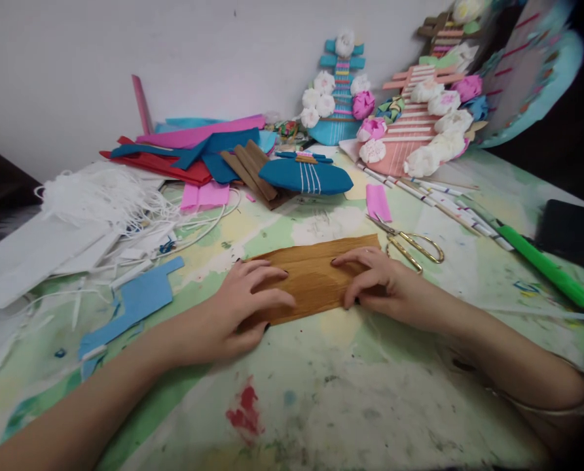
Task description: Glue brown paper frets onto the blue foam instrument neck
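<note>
A strip of brown crepe paper (pixel 314 278) lies flat on the table in front of me, slightly wrinkled. My left hand (pixel 243 304) rests over its left end with fingers spread, the thumb by the lower edge. On the right end, my right hand (pixel 383 281) touches the sheet with bent, parted fingertips. Neither hand grips it. Gold-handled scissors (pixel 410 245) lie just beyond my right hand, beside a small pink paper piece (pixel 378 201). Past the strip sits a blue boat-shaped piece (pixel 306 178) strung with white cords.
Coloured crepe paper (pixel 188 147) and a tangle of white string (pixel 90 196) occupy the back left. Blue scrap paper (pixel 145 294) lies left. Flower-decorated lute-shaped crafts (pixel 341 98) stand against the wall. Thin sticks (pixel 434 199), a green cutter (pixel 542 261) and a black object (pixel 574 232) are right.
</note>
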Demonstrator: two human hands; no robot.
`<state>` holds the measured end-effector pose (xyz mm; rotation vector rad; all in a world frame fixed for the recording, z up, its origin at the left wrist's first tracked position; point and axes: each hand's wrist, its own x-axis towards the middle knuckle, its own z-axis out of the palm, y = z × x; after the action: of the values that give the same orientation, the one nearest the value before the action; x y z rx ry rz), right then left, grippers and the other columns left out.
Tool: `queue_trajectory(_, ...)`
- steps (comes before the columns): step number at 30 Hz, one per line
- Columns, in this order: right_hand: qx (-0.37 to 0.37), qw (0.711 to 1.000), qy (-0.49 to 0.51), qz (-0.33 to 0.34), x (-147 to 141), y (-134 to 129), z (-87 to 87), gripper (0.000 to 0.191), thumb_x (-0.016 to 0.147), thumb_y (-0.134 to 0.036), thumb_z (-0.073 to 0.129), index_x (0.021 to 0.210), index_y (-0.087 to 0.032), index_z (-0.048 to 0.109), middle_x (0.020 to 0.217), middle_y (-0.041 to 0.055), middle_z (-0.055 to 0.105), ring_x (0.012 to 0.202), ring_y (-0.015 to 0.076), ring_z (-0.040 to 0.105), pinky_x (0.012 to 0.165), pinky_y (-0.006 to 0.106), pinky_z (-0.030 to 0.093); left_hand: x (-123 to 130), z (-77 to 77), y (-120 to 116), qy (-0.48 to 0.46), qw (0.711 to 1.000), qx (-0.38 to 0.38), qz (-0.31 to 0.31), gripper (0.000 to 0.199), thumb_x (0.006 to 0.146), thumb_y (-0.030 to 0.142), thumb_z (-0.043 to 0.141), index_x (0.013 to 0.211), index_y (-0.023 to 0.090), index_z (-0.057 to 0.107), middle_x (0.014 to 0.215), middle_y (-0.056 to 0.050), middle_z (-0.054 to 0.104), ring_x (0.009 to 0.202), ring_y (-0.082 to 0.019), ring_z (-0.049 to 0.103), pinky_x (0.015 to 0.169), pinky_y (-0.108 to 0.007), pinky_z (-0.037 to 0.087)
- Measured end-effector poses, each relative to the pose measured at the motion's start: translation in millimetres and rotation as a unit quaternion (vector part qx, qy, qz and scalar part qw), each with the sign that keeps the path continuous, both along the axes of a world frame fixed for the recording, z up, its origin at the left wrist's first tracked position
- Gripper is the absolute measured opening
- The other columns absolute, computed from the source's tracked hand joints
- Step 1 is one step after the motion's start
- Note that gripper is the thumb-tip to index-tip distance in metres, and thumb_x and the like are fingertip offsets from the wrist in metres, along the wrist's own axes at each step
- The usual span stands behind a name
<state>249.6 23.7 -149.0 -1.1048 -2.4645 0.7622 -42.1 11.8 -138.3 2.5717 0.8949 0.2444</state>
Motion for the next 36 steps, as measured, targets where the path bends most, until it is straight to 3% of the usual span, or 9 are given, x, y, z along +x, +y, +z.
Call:
queue_trajectory(3,0.005,1.0,-0.008,0.007,-0.1,-0.5,-0.6,0.031,0.08,-0.007,0.054,0.08,-0.03,0.074,0.129,0.0022,0.048,0.122,0.0252,0.039,0.103,0.047,0.029,0.6,-2.0,-1.2,0.008,1.0,0.015,-0.019,0.056,0.078,0.011,0.05,0.125,0.042,0.052,0.141,-0.001,0.038,0.132,-0.034,0.023,0.108,-0.06,0.018)
queue_trajectory(6,0.012,1.0,-0.008,0.01,-0.1,-0.8,-1.1,0.033,0.08,-0.005,0.053,0.082,-0.03,0.074,0.129,0.0022,0.048,0.122,0.0242,0.039,0.103,0.046,0.029,0.4,-3.5,-1.4,0.028,0.999,0.025,-0.027,0.059,0.078,0.012,0.052,0.124,0.048,0.051,0.144,0.002,0.036,0.133,-0.037,0.021,0.107,-0.066,0.011)
queue_trajectory(11,0.03,0.999,-0.009,-0.008,-2.5,-3.4,0.7,0.032,0.077,-0.004,0.054,0.081,-0.028,0.074,0.122,0.0048,0.051,0.117,0.0244,0.042,0.099,0.044,0.034,-1.4,-3.6,-0.1,0.052,0.996,0.057,-0.038,0.059,0.078,0.011,0.051,0.126,0.047,0.051,0.143,0.001,0.037,0.135,-0.036,0.019,0.107,-0.067,0.008)
queue_trajectory(18,0.15,0.988,-0.022,0.0,-9.6,-12.2,5.0,0.022,0.075,-0.009,0.057,0.076,-0.023,0.073,0.103,0.0088,0.054,0.103,0.0258,0.042,0.087,0.043,0.037,3.8,-5.8,-4.5,0.014,0.993,0.111,-0.035,0.041,0.082,0.022,0.055,0.12,0.039,0.059,0.134,-0.004,0.048,0.132,-0.035,0.027,0.107,-0.066,0.001)
queue_trajectory(22,0.193,0.98,-0.039,0.016,-15.3,-17.1,4.5,0.012,0.08,-0.016,0.057,0.077,-0.018,0.069,0.094,0.0088,0.055,0.094,0.0237,0.043,0.081,0.041,0.035,14.5,-10.3,-9.6,-0.026,0.981,0.192,-0.015,0.025,0.086,0.021,0.055,0.106,0.029,0.066,0.11,-0.007,0.059,0.116,-0.027,0.043,0.106,-0.061,0.019)
queue_trajectory(26,0.22,0.974,-0.045,0.017,-18.4,-18.3,0.9,0.016,0.085,-0.02,0.057,0.074,-0.015,0.067,0.086,0.0075,0.056,0.088,0.0211,0.043,0.075,0.037,0.033,23.9,-13.2,-15.4,-0.058,0.964,0.26,-0.011,0.013,0.085,0.017,0.057,0.092,0.018,0.067,0.085,-0.006,0.061,0.09,-0.02,0.049,0.091,-0.048,0.039)
queue_trajectory(36,0.255,0.964,-0.069,0.024,-24.6,-19.8,3.1,0.027,0.09,-0.021,0.049,0.069,-0.014,0.065,0.074,0.0067,0.057,0.081,0.0191,0.044,0.074,0.036,0.03,29.8,-21.0,-19.2,-0.003,0.95,0.311,-0.02,0.013,0.087,0.013,0.051,0.079,0.013,0.063,0.07,-0.005,0.056,0.072,-0.019,0.047,0.067,-0.036,0.041)
